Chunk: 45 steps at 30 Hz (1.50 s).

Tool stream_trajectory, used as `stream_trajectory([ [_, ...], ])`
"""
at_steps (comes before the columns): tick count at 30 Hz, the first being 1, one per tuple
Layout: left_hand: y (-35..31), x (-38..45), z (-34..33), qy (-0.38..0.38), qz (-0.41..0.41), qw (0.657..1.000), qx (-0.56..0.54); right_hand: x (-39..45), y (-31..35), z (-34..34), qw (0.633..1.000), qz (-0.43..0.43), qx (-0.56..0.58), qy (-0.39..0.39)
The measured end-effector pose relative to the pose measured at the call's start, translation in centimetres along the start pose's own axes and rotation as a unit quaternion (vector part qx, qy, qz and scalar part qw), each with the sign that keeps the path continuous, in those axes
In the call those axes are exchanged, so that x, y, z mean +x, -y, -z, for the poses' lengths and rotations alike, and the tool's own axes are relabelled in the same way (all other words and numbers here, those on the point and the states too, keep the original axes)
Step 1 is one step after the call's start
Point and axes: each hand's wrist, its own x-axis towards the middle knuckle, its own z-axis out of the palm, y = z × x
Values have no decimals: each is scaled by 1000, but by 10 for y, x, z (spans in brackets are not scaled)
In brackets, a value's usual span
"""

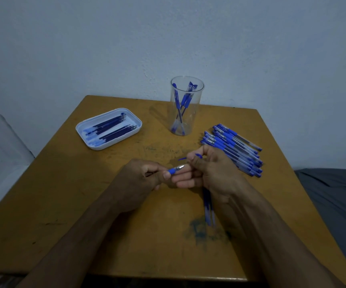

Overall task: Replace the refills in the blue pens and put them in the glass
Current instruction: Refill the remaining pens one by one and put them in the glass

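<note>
My left hand (145,175) pinches the blue grip and metal tip end of a pen part (176,169) above the middle of the table. My right hand (211,173) touches that tip with its fingers and holds a blue cap (198,155) near its thumb. Pen barrels or refills (208,208) hang down below its palm. A clear glass (185,107) at the back holds several blue pens. A pile of blue pens (233,148) lies at the right. A white tray (108,128) at the left holds several dark blue refills.
The brown wooden table (85,204) has a blue ink stain (205,231) near its front. A pale wall stands close behind it. Grey cloth (334,196) lies beyond the right edge.
</note>
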Motion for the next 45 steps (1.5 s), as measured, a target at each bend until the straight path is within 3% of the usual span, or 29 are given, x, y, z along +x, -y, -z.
stream_trajectory([
  [2,-2,-1,-1,-2,9,1000,2,-1,3,0,1000,6,-19,-1],
  [5,-2,1,-1,-80,52,995,-11,1,-1,1,995,47,-67,-62],
  [8,-1,0,3,-148,76,986,-33,9,-11,3,926,131,-313,-165],
  [14,0,0,4,-167,75,983,-16,3,-20,-15,793,204,-566,-101],
  [21,-3,-4,3,-133,52,989,29,-4,-21,-27,750,145,-638,-102],
  [28,-1,-7,4,-112,39,993,21,3,-22,-21,751,143,-636,-103],
  [29,0,-7,4,-115,38,992,21,4,-23,-19,764,149,-618,-107],
  [31,1,-8,4,-119,26,992,30,5,-22,-16,843,147,-502,-129],
  [33,2,-9,4,-118,-4,991,60,5,-16,-16,942,90,-297,-130],
  [35,4,-9,3,-113,-25,991,69,2,-8,-17,978,30,-168,-118],
  [39,8,-8,2,-100,-44,990,85,-1,-9,-21,967,6,-243,-83],
  [45,9,-8,0,-92,-48,990,90,2,-13,-16,969,40,-237,-61],
])
